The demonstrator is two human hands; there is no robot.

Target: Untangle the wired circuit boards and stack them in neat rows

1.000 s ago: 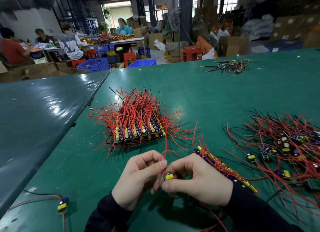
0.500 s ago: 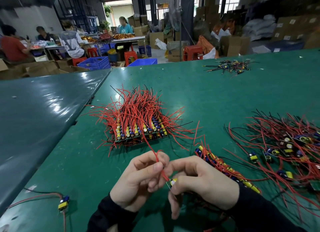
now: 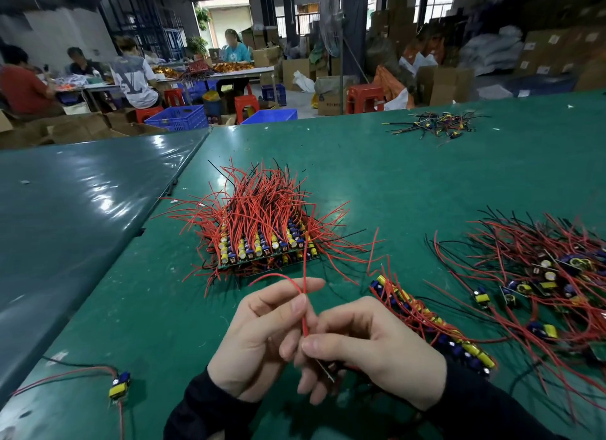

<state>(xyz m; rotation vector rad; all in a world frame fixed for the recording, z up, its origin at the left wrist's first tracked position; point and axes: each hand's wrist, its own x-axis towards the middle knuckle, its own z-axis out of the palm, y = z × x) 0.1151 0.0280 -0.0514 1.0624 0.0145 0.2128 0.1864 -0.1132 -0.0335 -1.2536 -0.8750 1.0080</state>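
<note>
Nearest the camera, both hands meet over the green tabletop (image 3: 410, 183). The left hand (image 3: 262, 334) pinches a red wire (image 3: 305, 311) between thumb and forefinger, its other fingers loosely curled. The right hand (image 3: 370, 347) is curled, its thumb pressed at the wire's lower end; the board it holds is mostly hidden inside the fingers, only a thin edge showing below. The wire rises between the hands and loops over to the left. At the near left lies a single wired board (image 3: 119, 385), well apart. Just right of the hands runs a row of boards (image 3: 433, 321) laid on edge. Further right sprawls a tangled pile (image 3: 541, 275) of boards and red wires. Beyond the hands sits the neat stack (image 3: 262, 242), wires fanning upward. Far right, a small heap (image 3: 436, 124) of wired parts
</note>
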